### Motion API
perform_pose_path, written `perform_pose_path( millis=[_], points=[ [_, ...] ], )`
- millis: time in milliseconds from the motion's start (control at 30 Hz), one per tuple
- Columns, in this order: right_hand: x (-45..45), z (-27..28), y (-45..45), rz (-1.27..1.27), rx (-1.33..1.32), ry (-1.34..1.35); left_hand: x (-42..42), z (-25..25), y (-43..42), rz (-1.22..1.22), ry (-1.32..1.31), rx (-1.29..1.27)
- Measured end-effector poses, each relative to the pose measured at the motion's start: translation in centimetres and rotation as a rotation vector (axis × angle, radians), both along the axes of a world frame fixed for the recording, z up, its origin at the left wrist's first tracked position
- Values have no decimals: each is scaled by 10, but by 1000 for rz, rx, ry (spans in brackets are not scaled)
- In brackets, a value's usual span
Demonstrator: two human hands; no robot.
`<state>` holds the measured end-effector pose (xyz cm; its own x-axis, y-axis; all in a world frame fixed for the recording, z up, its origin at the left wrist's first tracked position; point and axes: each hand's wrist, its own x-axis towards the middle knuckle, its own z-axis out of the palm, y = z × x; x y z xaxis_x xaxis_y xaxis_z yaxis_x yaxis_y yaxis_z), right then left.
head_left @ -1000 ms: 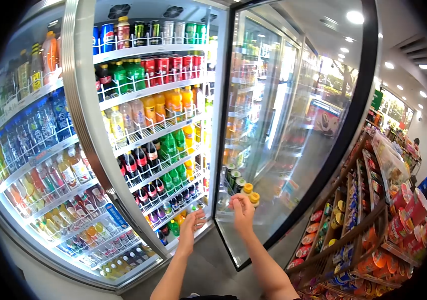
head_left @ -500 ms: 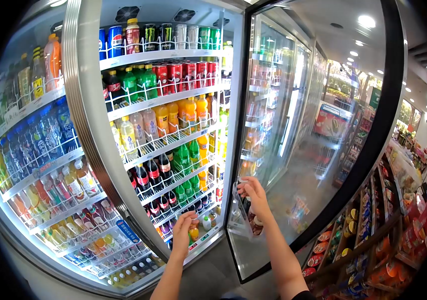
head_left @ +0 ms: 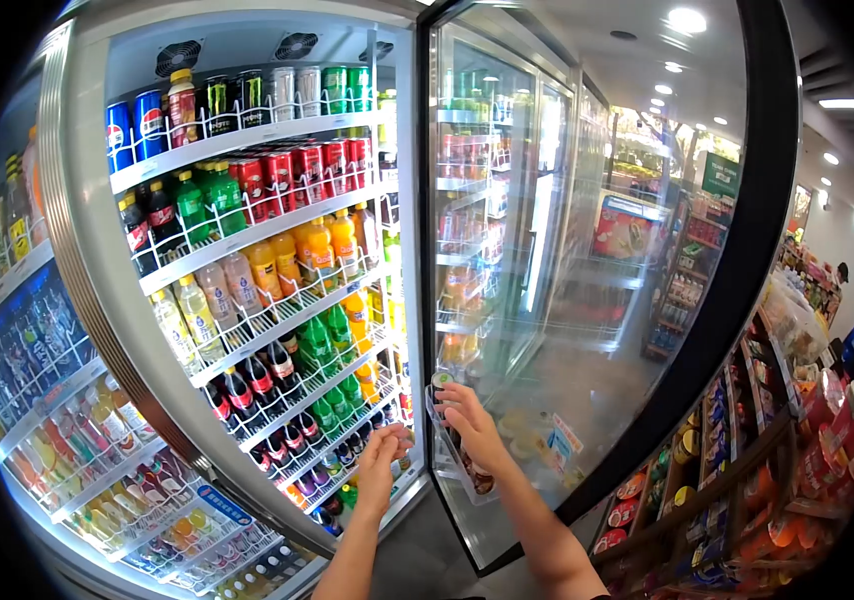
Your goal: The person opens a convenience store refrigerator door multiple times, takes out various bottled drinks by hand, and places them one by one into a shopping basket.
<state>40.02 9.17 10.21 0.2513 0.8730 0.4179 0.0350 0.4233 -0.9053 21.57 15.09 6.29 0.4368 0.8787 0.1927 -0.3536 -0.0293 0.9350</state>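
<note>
My left hand [head_left: 384, 462] is in front of the lower fridge shelves, its fingers curled and pressed together. Whatever they may hold is too small or hidden to make out. My right hand [head_left: 471, 428] has its fingers spread over a clear plastic bin [head_left: 480, 496] at the open glass door [head_left: 587, 330]. Close to those fingertips a round, pale-and-green item [head_left: 441, 380] shows at the bin's top end. Brown items, partly covered by my right hand and wrist, lie in the bin. Green bottles [head_left: 332, 407] and cola bottles [head_left: 258, 368] stand on wire shelves behind my left hand.
Higher shelves hold red cans [head_left: 282, 172], orange drink bottles [head_left: 318, 243] and energy drink cans [head_left: 217, 103]. A closed fridge section [head_left: 67, 380] stands at the left. The door's black frame [head_left: 747, 250] rises at the right, beside racks of packaged snacks [head_left: 707, 440].
My view has turned to the right, so the fridge appears further left. My right hand has come down to the bin, its fingers spreading. My left hand's fingers have drawn closer together.
</note>
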Motion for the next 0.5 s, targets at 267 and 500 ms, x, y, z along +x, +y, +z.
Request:
perform_pose_path(
  millis=[267, 500],
  points=[
    [59, 0, -9, 90, -65, 54, 18, -19, 7, 54, -55, -32],
    [92, -5, -7, -5, 1, 192, 13, -26, 24, 160, -9, -75]
  ],
)
